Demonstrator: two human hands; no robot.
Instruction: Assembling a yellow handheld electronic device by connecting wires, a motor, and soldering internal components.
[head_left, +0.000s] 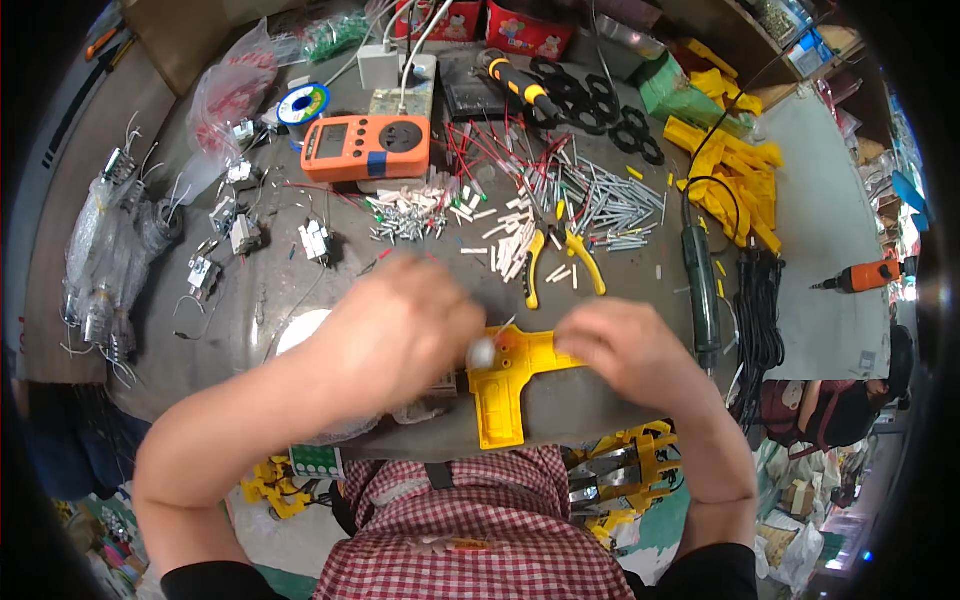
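A yellow T-shaped plastic housing [500, 400] lies open side up at the table's near edge, in front of me. My right hand [630, 345] is closed at the end of its right arm, thumb and fingers on the rim. Over the left end of the housing hovers my left hand [415, 315], smeared by motion. Its fingers look curled. A small whitish blurred piece [482, 352] shows by its fingertips; whether the hand grips it I cannot tell. Partly under my left forearm is a white round thing [302, 328]. Yellow-handled pliers [565, 265] rest just beyond my hands.
An orange meter [366, 147], a solder reel [303, 103] and heaps of metal rods [610, 200] lie farther back. Small switch-like parts [245, 235] and bagged parts [110, 250] are at left. A dark green tool [702, 300], black cables [760, 320] and yellow housings [735, 180] stand right.
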